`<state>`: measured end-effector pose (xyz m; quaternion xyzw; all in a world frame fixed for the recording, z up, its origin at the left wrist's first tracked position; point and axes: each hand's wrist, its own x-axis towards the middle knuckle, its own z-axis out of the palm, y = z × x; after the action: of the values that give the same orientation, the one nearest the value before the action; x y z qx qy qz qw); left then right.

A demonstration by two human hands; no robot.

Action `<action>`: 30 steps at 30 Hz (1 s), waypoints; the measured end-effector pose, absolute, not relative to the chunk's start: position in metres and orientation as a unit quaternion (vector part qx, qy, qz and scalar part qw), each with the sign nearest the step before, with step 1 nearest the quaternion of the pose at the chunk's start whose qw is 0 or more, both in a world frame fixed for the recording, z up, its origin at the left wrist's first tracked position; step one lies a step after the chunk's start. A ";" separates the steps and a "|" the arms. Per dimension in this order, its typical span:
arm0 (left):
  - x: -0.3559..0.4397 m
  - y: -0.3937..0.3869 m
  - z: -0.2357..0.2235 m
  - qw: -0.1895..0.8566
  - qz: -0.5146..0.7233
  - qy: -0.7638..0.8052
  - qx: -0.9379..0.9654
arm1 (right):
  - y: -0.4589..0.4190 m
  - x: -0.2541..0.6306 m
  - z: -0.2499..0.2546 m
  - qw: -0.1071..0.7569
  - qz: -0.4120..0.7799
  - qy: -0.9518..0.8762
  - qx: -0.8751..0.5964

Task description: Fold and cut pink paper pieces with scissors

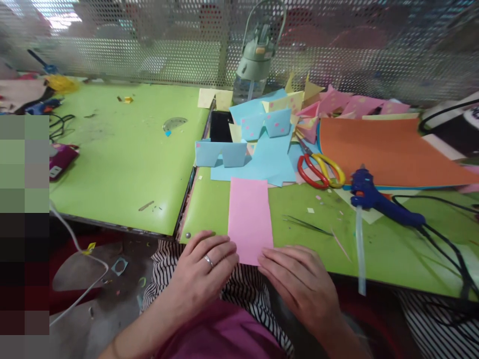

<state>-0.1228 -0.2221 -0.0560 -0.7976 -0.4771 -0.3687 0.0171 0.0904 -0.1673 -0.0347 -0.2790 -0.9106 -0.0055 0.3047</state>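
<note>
A rectangular sheet of pink paper lies upright in front of me, its lower end at the table's front edge. My left hand, with a ring on one finger, grips the sheet's lower left edge. At the lower right corner my right hand does the same, fingers pressed together on top. Both thumbs are hidden below. Just beyond the sheet lie blue paper pieces, with folded blue paper glasses and a second, pink-dotted pair of paper glasses standing on them.
Right of the paper lie tweezers, red-and-yellow scissors and a blue glue gun with its cord. Orange sheets are stacked behind. A bottle stands by the perforated metal screen. A gap splits the green tables.
</note>
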 end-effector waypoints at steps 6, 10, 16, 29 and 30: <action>-0.140 -0.231 -0.046 0.015 -0.355 -0.446 -0.821 | -0.175 0.074 -0.026 0.295 0.040 -0.925 -0.235; -0.164 -0.238 -0.033 -0.049 -0.443 -0.369 -0.816 | -0.154 0.086 -0.021 0.311 -0.037 -0.904 -0.293; -0.187 -0.229 -0.021 -0.116 -0.480 -0.402 -0.771 | -0.133 0.111 -0.002 0.359 -0.002 -0.890 -0.282; -0.113 -0.203 -0.025 0.132 -0.368 -0.467 -0.793 | -0.168 0.084 -0.001 0.317 -0.166 -0.875 -0.327; -0.115 -0.201 -0.025 0.141 -0.380 -0.471 -0.783 | -0.169 0.085 -0.001 0.328 -0.161 -0.872 -0.325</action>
<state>-0.1155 -0.2011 -0.0251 -0.7832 -0.4712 -0.3803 0.1415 0.0852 -0.1687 -0.0008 -0.3253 -0.8720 -0.1613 0.3285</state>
